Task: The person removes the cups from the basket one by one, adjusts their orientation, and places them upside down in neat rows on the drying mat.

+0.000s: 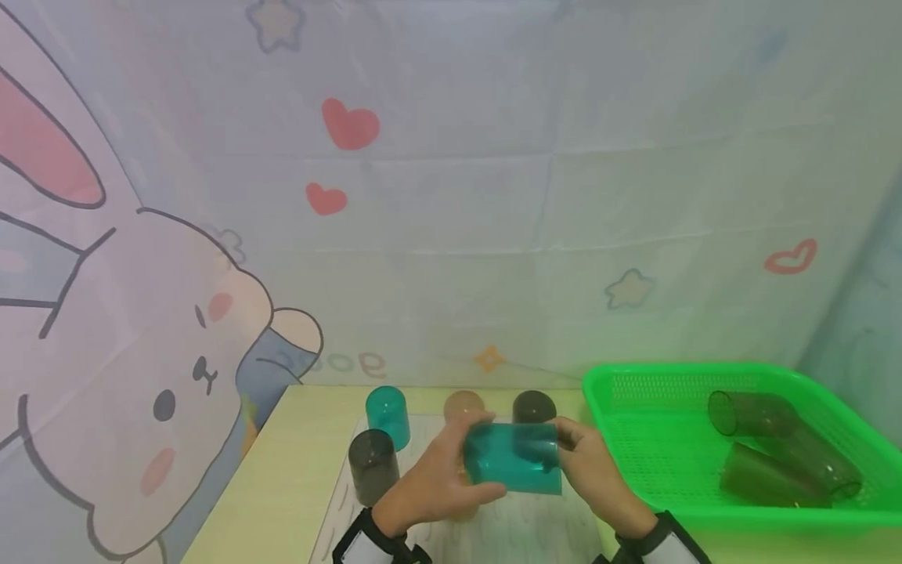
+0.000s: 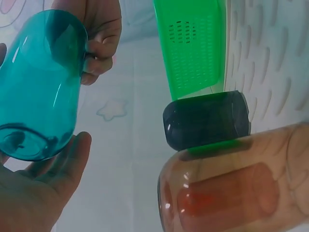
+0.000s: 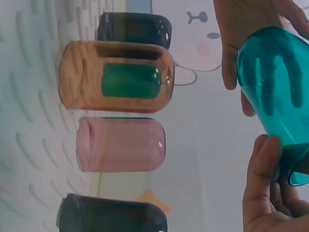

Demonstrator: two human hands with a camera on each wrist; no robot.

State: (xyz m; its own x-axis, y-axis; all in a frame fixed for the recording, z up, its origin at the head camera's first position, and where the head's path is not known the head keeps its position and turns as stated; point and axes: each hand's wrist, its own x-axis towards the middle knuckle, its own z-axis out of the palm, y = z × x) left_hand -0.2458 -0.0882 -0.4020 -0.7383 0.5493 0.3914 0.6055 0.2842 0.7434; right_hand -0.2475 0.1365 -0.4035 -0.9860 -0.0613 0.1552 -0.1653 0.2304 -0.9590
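Observation:
A translucent teal cup [image 1: 514,462] lies sideways in the air between both hands, its rounded base to the left. My left hand [image 1: 444,478] grips the base end, thumb low and fingers on the far side; in the right wrist view these fingers show through the wall. My right hand [image 1: 592,474] pinches the open rim at the other end. Below, an amber cup [image 3: 87,72] is mostly hidden by the left hand in the head view. Around it stand a pink cup [image 3: 120,145], a dark cup [image 1: 533,405], a grey cup [image 1: 373,470] and another teal cup [image 1: 387,415], all upside down.
The cups stand about a white patterned mat [image 1: 543,529] on a pale yellow table [image 1: 261,478]. To the right is a green perforated basket [image 1: 655,513] with dark cups [image 1: 775,478] lying in it. A printed curtain [image 1: 451,196] hangs behind the table.

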